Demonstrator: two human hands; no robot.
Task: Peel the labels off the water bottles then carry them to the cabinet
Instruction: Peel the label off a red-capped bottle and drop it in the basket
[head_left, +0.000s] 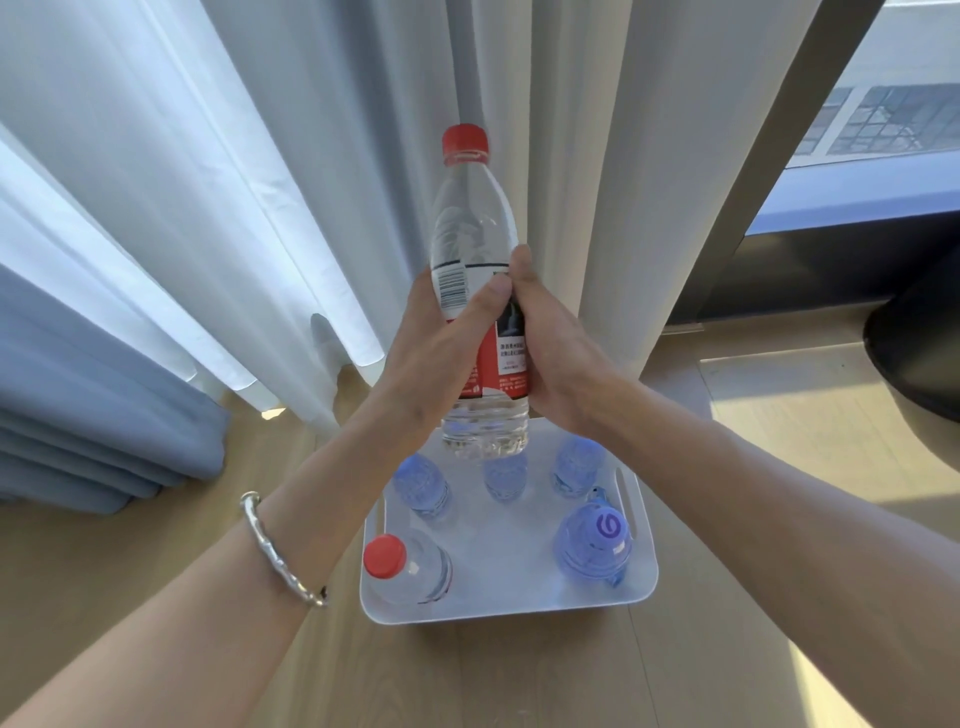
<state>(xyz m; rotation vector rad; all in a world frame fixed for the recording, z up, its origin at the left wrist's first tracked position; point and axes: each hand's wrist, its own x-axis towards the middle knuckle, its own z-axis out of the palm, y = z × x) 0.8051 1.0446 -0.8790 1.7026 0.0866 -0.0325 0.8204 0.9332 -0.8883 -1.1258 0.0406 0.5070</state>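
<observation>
A clear water bottle (475, 218) with a red cap is held upright above a white bin (641, 571). Its red and white label (511, 358) is still wrapped round the middle. My left hand (431, 353) grips the bottle from the left, thumb lying across the label. My right hand (556, 348) grips it from the right, thumb at the label's top edge. In the bin stand a red-capped bottle (402, 566) at front left and several blue-tinted bottles, one (592, 540) at front right.
The bin sits on a light wood floor (519, 675). White curtains (260, 182) hang right behind it, blue-grey drapes (78, 415) at the left. A window frame (779, 156) and a dark round object (919, 353) are at the right.
</observation>
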